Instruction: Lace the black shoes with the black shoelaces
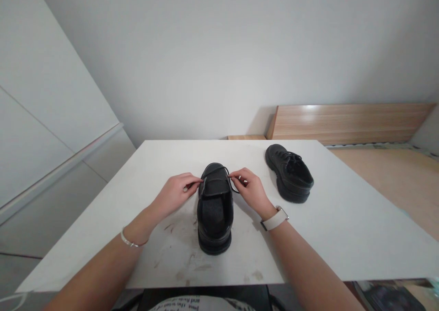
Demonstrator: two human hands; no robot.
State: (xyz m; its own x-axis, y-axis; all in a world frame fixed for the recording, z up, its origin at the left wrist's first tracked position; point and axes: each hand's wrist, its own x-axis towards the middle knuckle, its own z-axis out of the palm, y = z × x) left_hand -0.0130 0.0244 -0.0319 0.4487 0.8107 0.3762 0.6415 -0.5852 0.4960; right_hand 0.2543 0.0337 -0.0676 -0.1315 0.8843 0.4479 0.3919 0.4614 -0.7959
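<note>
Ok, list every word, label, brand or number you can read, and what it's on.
Clothing at the bottom edge: dark printed lettering, cut off and too blurred to quote reliably.
Near shoe: no readable text.
Far shoe: no readable text.
Watch: nothing readable.

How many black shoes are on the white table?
2. One black shoe sits between the left hand and right hand; the other shoe sits farther back, to the right. None appears hidden.

1 thin silver bracelet (127, 241) on the left wrist, 1 white-banded watch (275, 219) on the right, white clothing (214, 304) with black lettering (194, 300)
</note>
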